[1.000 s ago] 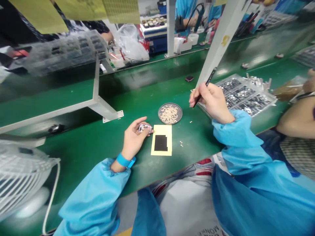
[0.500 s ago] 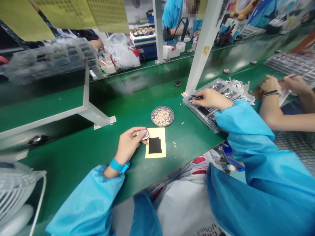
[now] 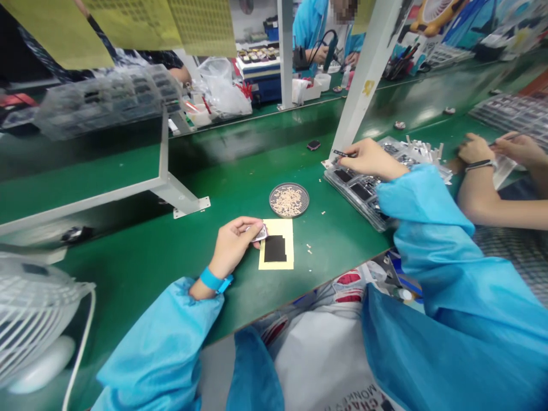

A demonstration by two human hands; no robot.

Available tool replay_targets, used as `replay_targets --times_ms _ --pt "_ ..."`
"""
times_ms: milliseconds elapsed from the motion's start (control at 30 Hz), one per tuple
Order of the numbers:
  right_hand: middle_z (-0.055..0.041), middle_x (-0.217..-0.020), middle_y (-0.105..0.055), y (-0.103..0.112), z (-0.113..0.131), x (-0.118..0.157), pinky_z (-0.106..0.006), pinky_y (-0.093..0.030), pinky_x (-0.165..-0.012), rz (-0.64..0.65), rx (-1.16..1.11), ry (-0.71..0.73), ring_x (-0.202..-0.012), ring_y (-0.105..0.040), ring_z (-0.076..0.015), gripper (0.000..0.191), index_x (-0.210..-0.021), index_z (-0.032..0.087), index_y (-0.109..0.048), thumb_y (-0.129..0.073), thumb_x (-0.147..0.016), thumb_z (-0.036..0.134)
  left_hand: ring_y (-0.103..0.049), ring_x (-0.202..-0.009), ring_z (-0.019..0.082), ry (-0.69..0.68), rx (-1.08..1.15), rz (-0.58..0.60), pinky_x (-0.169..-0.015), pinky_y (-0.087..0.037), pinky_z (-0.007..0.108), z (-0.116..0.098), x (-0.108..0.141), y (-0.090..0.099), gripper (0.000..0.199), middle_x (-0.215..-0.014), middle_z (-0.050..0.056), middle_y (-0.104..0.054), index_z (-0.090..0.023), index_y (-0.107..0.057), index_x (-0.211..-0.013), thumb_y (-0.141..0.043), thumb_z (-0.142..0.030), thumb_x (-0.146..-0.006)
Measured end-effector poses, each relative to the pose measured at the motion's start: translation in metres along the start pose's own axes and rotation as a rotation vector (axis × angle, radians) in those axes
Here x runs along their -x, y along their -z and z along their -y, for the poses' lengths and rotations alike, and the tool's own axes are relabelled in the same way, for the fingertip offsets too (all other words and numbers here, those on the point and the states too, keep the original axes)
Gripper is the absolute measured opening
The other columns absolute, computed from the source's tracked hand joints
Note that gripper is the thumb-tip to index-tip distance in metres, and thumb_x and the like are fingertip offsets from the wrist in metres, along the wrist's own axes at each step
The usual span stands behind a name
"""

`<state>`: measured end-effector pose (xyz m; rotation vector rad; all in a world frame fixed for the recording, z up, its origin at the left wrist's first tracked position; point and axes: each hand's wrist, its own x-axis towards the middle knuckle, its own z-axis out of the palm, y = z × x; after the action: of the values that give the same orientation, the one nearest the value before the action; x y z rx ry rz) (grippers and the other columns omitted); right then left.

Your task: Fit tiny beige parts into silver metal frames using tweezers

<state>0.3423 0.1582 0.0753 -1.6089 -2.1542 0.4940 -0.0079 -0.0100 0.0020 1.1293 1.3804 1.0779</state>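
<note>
In my left hand (image 3: 233,242) is a small silver-rimmed case with rounded corners (image 3: 258,233), pinched between thumb and fingers. It is held over the upper left edge of a yellow sheet (image 3: 276,265) that bears black pieces (image 3: 274,249). My right hand (image 3: 374,158) grips a slim black tool (image 3: 343,153), whose end sticks out to the left; its exact kind is unclear. This hand is above the near left part of a clear compartment tray (image 3: 363,210) of small metallic and black parts. Behind the sheet stands a round grey dish (image 3: 307,201) of tiny beige pieces.
A slanted white post (image 3: 353,108) rises beside the tray. A white shelf leg (image 3: 182,197) and a fan (image 3: 34,319) stand on the left. A co-worker's hands (image 3: 476,149) are at the right. A small dark watch-like piece (image 3: 313,145) lies farther back.
My right hand has risen slightly from the tray with the black tool, uncovering black parts in the near compartments. My left hand still holds the case by the sheet. The view has shifted a little.
</note>
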Motion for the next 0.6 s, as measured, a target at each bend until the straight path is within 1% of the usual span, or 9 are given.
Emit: replay_targets --times_ms 67,100,200,300,367,433,500,600 --pt "-0.0052 -0.072 -0.072 -0.009 0.024 0.006 -0.033 -0.046 -0.063 -0.029 -0.198 0.033 -0.067 -0.062 -0.0184 0.027 -0.089 0.013 -0.081 -0.065 -0.085 0.034 -0.062 -0.053 0.011 -0.002 0.011 0.011 -0.048 -0.048 0.021 -0.002 0.002 -0.001 0.042 -0.078 0.006 -0.075 -0.012 -0.074 -0.094 -0.084 -0.049 -0.077" --pt "-0.0054 -0.077 -0.075 -0.016 0.037 0.009 -0.032 -0.049 -0.066 -0.008 -0.298 0.072 -0.07 -0.064 -0.018 0.025 -0.09 0.014 -0.082 -0.066 -0.085 0.032 -0.062 -0.053 0.011 0.002 0.02 0.023 -0.048 -0.048 0.021 -0.002 0.003 -0.002 0.043 -0.078 0.006 -0.075 -0.012 -0.074 -0.093 -0.083 -0.05 -0.077" --pt "-0.0049 -0.092 -0.08 -0.045 0.079 0.02 -0.03 -0.054 -0.077 0.178 -0.506 0.195 -0.082 -0.07 -0.0184 0.022 -0.095 0.018 -0.084 -0.068 -0.083 0.028 -0.062 -0.054 0.011 0.018 0.051 0.078 -0.049 -0.05 0.022 -0.004 0.006 -0.005 0.044 -0.078 0.006 -0.074 -0.012 -0.074 -0.093 -0.081 -0.053 -0.079" --pt "-0.0048 -0.1 -0.081 -0.079 0.111 0.03 -0.028 -0.054 -0.08 0.372 -0.594 0.311 -0.092 -0.072 -0.0193 0.026 -0.103 0.017 -0.083 -0.067 -0.085 0.028 -0.062 -0.055 0.012 0.019 0.075 0.135 -0.049 -0.05 0.022 -0.004 0.009 -0.008 0.047 -0.077 0.006 -0.073 -0.013 -0.074 -0.097 -0.076 -0.058 -0.082" --pt "-0.0053 -0.103 -0.081 -0.1 0.121 0.035 -0.029 -0.055 -0.082 0.435 -0.618 0.401 -0.096 -0.073 -0.0198 0.028 -0.107 0.017 -0.082 -0.067 -0.087 0.03 -0.061 -0.054 0.012 0.024 0.091 0.159 -0.048 -0.05 0.023 -0.005 0.011 -0.009 0.048 -0.076 0.005 -0.073 -0.014 -0.073 -0.097 -0.076 -0.059 -0.081" --pt "-0.0055 -0.107 -0.081 -0.117 0.125 0.039 -0.03 -0.055 -0.086 0.452 -0.676 0.447 -0.099 -0.073 -0.0202 0.03 -0.11 0.018 -0.081 -0.069 -0.088 0.034 -0.061 -0.053 0.013 0.031 0.105 0.163 -0.047 -0.05 0.023 -0.006 0.011 -0.011 0.046 -0.072 0.004 -0.072 -0.015 -0.071 -0.092 -0.078 -0.059 -0.079" --pt "-0.0058 -0.111 -0.08 -0.129 0.124 0.044 -0.032 -0.055 -0.089 0.436 -0.782 0.412 -0.1 -0.073 -0.0203 0.034 -0.115 0.02 -0.079 -0.069 -0.089 0.039 -0.062 -0.053 0.014 0.029 0.118 0.144 -0.046 -0.05 0.024 -0.007 0.011 -0.011 0.044 -0.07 0.003 -0.071 -0.016 -0.07 -0.087 -0.08 -0.057 -0.077" --pt "-0.0058 -0.111 -0.079 -0.138 0.118 0.049 -0.033 -0.055 -0.088 0.373 -0.922 0.297 -0.097 -0.072 -0.0193 0.039 -0.12 0.021 -0.076 -0.069 -0.091 0.045 -0.062 -0.053 0.013 0.019 0.149 0.089 -0.046 -0.049 0.024 -0.007 0.011 -0.012 0.041 -0.073 0.003 -0.073 -0.017 -0.07 -0.086 -0.08 -0.055 -0.077"
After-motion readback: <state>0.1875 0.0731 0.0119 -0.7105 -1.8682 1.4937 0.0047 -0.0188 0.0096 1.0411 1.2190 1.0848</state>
